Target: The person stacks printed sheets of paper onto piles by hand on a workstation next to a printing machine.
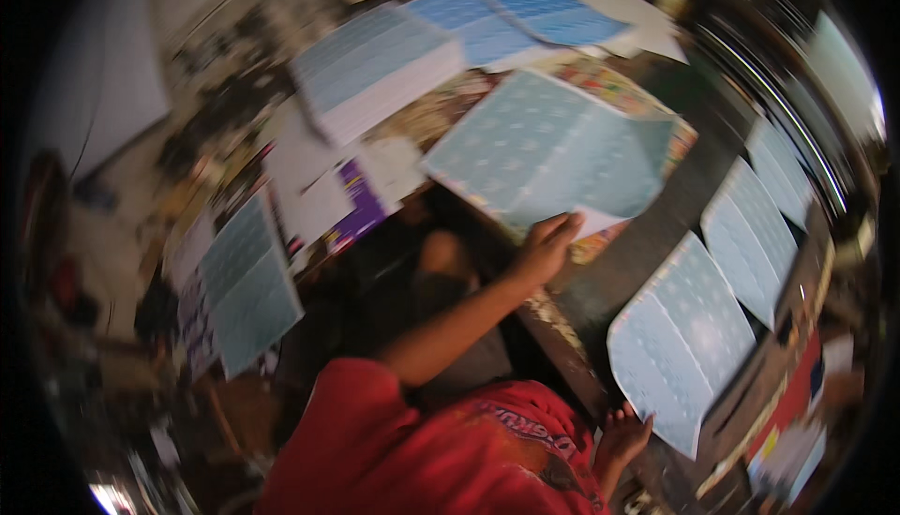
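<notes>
My left hand pinches the near corner of a pale blue-green patterned paper sheet. That corner is bent up and a bit of white underside shows. The sheet lies over a colourful printed board or paper at the table's edge. Lower right, my right hand has its fingers apart, at the near edge of another patterned sheet that lies on the dark tabletop. Whether the fingertips rest on that sheet or just beside it is hard to tell.
Beyond the left hand are a pale patterned paper stack and bluer sheets. Two more sheets lie in a row at the right. A purple printed paper and a hanging patterned sheet are at the left.
</notes>
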`<state>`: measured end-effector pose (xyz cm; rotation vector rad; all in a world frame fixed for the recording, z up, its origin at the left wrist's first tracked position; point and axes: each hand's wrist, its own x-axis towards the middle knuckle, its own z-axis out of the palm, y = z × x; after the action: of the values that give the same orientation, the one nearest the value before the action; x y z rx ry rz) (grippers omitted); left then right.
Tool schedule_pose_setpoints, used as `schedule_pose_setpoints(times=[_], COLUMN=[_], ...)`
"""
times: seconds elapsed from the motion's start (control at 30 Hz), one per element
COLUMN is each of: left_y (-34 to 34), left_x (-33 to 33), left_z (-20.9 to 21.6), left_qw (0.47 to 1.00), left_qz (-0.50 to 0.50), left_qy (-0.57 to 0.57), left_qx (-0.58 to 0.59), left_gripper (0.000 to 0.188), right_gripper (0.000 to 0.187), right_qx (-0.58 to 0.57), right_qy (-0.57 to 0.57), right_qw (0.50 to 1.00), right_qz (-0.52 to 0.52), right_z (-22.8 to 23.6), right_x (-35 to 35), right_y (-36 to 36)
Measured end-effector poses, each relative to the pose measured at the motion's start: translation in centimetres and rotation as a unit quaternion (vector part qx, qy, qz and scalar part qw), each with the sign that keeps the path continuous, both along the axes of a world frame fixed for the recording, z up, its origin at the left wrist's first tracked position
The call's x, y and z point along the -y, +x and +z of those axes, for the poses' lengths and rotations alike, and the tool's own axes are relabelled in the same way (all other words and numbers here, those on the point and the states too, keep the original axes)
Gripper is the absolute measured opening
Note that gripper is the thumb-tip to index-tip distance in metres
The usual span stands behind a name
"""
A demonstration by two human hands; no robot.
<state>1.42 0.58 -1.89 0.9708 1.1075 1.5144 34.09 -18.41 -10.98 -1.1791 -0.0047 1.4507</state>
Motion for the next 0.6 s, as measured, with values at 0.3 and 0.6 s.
schedule_pose_setpoints(times=[0.3, 0.6], left_y=[1.6, -11.0], left_x=[7.4, 7.7], left_z=[1.5, 4.4], left_qw=[0.895, 0.965], left_qz=[-0.164, 0.125], left_qy=[0.212, 0.038], left_qx=[-0.355, -0.226], left_gripper=[0.025, 0.039], right_gripper=[0.072, 0.051], right_qx=[0.047, 0.090], right_qy=[-0.002, 0.064], right_qw=[0.998, 0.987], right_qz=[0.033, 0.117], right_z=[6.1, 4.1], right_x=[-1.2, -3.7], right_y=[-3.0, -0.6])
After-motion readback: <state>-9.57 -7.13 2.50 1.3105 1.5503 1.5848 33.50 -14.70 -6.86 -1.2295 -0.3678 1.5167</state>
